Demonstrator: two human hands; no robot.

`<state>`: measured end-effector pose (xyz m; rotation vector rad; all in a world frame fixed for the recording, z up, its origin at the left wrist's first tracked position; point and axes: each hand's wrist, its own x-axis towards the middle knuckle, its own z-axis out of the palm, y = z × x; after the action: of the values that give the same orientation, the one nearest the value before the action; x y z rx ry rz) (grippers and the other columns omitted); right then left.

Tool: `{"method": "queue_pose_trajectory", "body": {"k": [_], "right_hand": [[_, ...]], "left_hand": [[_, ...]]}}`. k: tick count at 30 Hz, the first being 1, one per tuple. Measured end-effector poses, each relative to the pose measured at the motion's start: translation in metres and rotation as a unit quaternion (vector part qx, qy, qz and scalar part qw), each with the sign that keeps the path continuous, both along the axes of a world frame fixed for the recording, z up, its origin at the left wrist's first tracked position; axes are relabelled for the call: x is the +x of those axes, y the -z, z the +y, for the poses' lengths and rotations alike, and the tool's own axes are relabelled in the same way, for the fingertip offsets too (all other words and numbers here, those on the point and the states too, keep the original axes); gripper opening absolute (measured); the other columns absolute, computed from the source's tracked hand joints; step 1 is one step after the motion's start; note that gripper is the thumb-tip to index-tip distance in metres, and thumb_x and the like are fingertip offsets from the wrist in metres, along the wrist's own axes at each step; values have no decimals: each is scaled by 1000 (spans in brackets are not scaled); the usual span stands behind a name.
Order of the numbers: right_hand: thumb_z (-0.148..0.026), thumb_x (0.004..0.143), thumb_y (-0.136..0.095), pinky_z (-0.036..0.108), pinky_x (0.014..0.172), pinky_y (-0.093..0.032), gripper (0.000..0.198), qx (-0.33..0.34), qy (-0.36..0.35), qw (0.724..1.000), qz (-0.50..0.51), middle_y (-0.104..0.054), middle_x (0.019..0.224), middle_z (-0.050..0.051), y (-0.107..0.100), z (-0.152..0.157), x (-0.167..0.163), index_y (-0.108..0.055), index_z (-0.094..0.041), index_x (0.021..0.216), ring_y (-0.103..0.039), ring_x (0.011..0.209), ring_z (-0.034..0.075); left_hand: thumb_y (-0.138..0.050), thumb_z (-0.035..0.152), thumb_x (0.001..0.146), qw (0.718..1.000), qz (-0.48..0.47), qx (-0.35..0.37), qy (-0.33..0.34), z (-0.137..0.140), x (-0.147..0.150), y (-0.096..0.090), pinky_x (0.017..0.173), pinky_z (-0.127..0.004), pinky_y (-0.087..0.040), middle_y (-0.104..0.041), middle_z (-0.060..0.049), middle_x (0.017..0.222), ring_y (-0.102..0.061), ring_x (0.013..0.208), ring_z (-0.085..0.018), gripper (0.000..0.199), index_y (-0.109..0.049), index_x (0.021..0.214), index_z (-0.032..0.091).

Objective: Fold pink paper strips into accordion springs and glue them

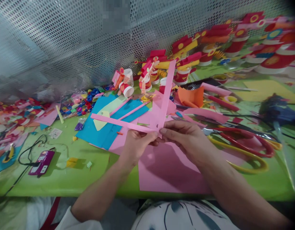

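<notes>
My left hand (pixel 143 139) pinches one end of a pink paper strip (pixel 121 123) that stretches out to the left. Between the thumb and fingers of my right hand (pixel 183 135) is the lower end of a second pink strip (pixel 168 92), which points up and away. The two ends meet at a corner where my fingertips come together; whether they are joined there I cannot tell. Below my hands a sheet of pink paper (pixel 171 172) lies on the green table (pixel 94 172). Blue sheets (pixel 101 134) with thin pink strips on them lie behind my left hand.
Red and yellow scissors (pixel 247 140) lie right of my right hand. Several paper-cup figures (pixel 147 81) line the back beside a perforated metal screen (pixel 77 41). A purple device (pixel 42 163) with a black cable is at left. A blurred dark tool (pixel 281 110) stands far right.
</notes>
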<state>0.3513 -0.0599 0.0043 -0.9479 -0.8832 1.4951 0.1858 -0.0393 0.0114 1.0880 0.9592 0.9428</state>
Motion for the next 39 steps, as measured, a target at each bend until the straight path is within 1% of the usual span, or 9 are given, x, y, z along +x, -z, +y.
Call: {"method": "queue_pose_trajectory", "body": {"k": [4, 6, 9, 12, 14, 18, 21, 30, 39], "right_hand": [[-39, 79, -82, 29, 70, -59, 16, -19, -2, 1000, 21, -72, 75, 2, -1, 0, 0, -82, -23, 81, -66, 72, 14], [-40, 80, -81, 28, 70, -58, 16, -20, -7, 1000, 23, -72, 76, 2, 0, 0, 1, -82, -24, 84, -67, 74, 14], [-35, 77, -85, 27, 72, -58, 16, -9, -15, 1000, 10, -73, 80, 1, 2, 0, 1, -83, -26, 89, -67, 76, 14], [-29, 73, -87, 28, 73, -56, 25, 4, -30, 999, -22, -75, 87, 2, 3, 1, 1, -82, -26, 98, -68, 78, 15], [-27, 73, -87, 28, 73, -55, 27, 15, -33, 999, -33, -75, 88, 2, 2, 1, 1, -81, -26, 100, -67, 79, 15], [-25, 74, -85, 30, 74, -54, 27, 28, -32, 998, -44, -75, 86, 1, 0, 0, 0, -81, -26, 100, -66, 79, 16], [-24, 73, -84, 33, 76, -54, 26, 35, -26, 997, -59, -75, 85, 2, -2, -1, -1, -80, -25, 99, -65, 79, 17], [-23, 76, -79, 33, 74, -54, 20, 43, -10, 996, -84, -74, 83, 2, -4, 0, -3, -80, -24, 95, -65, 77, 17], [-27, 76, -81, 33, 75, -53, 20, 53, -2, 993, -106, -75, 86, 3, -2, -1, -2, -81, -24, 96, -65, 79, 18]], "left_hand": [[-78, 27, 77, 1000, -7, -11, -27, 0, 1, 0, 64, -24, -58, -72, -3, 64, -65, 60, -11, 13, -79, 79, 14], [-79, 28, 77, 999, -9, -19, -38, 0, 0, 0, 65, -24, -58, -72, -3, 65, -64, 59, -11, 15, -79, 81, 14], [-79, 29, 79, 999, -17, -14, -40, 0, 0, 1, 65, -24, -58, -73, -3, 67, -65, 60, -11, 15, -79, 83, 15], [-78, 28, 80, 999, -25, -4, -39, 0, 0, 3, 65, -24, -58, -74, -3, 69, -66, 61, -11, 12, -79, 82, 15], [-78, 27, 81, 999, -26, 4, -39, 0, 1, 3, 65, -24, -58, -74, -3, 70, -66, 61, -11, 12, -79, 83, 16], [-78, 28, 81, 999, -25, 6, -43, -1, 3, 4, 64, -24, -58, -73, -3, 71, -64, 60, -10, 14, -80, 86, 15], [-77, 28, 82, 998, -27, -3, -51, -1, 4, 6, 65, -25, -58, -71, -3, 69, -64, 61, -10, 14, -79, 84, 14], [-75, 27, 84, 998, -36, 0, -52, -3, 5, 8, 68, -26, -59, -71, -3, 71, -66, 65, -12, 14, -78, 84, 14], [-77, 29, 84, 998, -45, 6, -49, -4, 4, 8, 69, -26, -59, -70, -2, 72, -66, 69, -12, 15, -76, 84, 14]]}}
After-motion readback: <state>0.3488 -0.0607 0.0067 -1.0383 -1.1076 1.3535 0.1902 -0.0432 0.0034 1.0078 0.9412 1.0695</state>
